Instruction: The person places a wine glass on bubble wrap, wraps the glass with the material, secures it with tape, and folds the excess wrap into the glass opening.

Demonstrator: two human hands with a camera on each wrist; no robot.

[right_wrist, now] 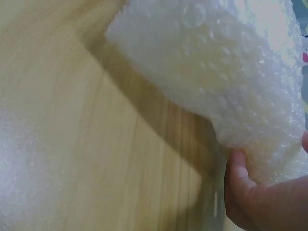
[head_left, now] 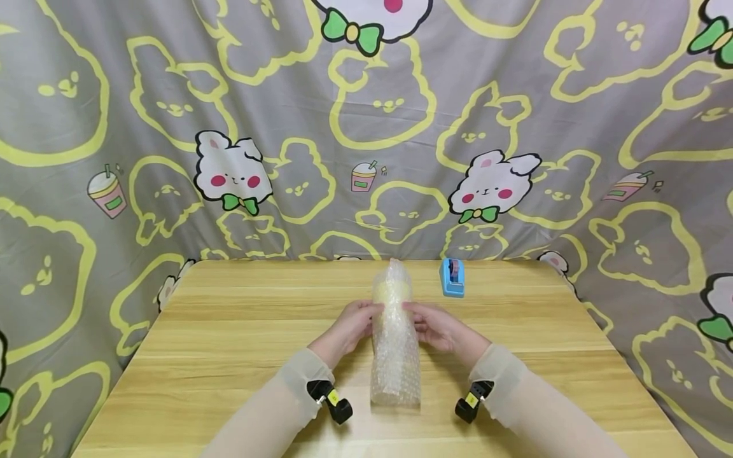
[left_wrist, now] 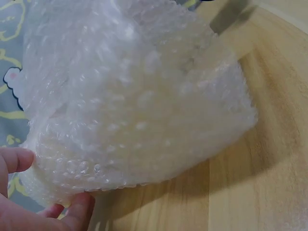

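Observation:
A long bundle of clear bubble wrap (head_left: 395, 356) lies in the middle of the table, its length running away from me. Something pale yellow shows faintly through the upper part, but its kind is hidden. My left hand (head_left: 356, 320) grips the bundle's left side, thumb on top and fingers lower down. On the opposite side my right hand (head_left: 438, 326) holds it in the same way. In the left wrist view, fingertips (left_wrist: 79, 209) pinch the edge of the plastic; a right fingertip (right_wrist: 237, 161) presses against the wrap in the right wrist view.
A blue tape dispenser (head_left: 453, 280) with a roll of tape stands near the table's back edge, right of the bundle. The wooden table (head_left: 229, 331) meets a grey cartoon-print curtain (head_left: 309, 114) at the back and sides. Black straps with small cameras (head_left: 338, 406) sit on both wrists.

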